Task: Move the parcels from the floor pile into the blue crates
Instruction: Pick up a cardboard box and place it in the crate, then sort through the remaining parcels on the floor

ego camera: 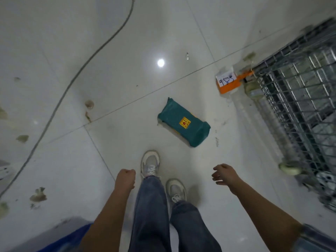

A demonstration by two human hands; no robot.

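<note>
A single parcel lies flat on the floor, ahead of both hands and a little nearer the right one, well apart from either. It is a teal poly mailer wrapped round a boxy content, with a yellow sticker on its upper face and a crimped flap at its far end.

The left hand hangs beside the left leg with its fingers curled into a loose fist, holding nothing. The right hand is out to the side, fingers loosely curled and a little spread, also empty.

By its shape, the parcel probably holds a stiff carton inside a slick plastic skin, and looks light to moderate in weight. The film may slide under a one-sided pinch, and the loose flap would likely stretch or tear if used as a handle. A safer hold would be across the short width, thumb on one long edge and fingers on the other, or both hands under the two ends. The sticker suggests a caution mark, though its print is too small to read, so gentle setting down seems wise.

A blue edge shows below the left arm, possibly a crate. A wire cage stands beyond the right hand, and a cable runs across the floor past the left.
</note>
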